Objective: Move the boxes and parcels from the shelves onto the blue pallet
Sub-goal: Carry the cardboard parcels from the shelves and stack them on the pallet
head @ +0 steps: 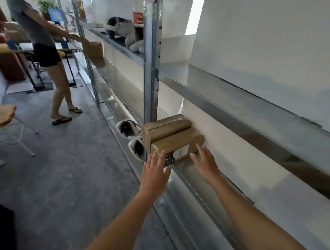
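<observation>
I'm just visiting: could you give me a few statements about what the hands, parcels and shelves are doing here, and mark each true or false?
1. Both the left hand and right hand are open, either side of the near brown parcel. True.
2. A second parcel lies behind it. True.
3. The parcels sit on the floor. False: on a metal shelf.
4. The cola bottle lies on its side. False: upright.

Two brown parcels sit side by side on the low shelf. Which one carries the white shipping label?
The nearer parcel, the one between the left hand and the right hand. Its white label faces the camera; the farther parcel behind it shows only brown tape.
</observation>
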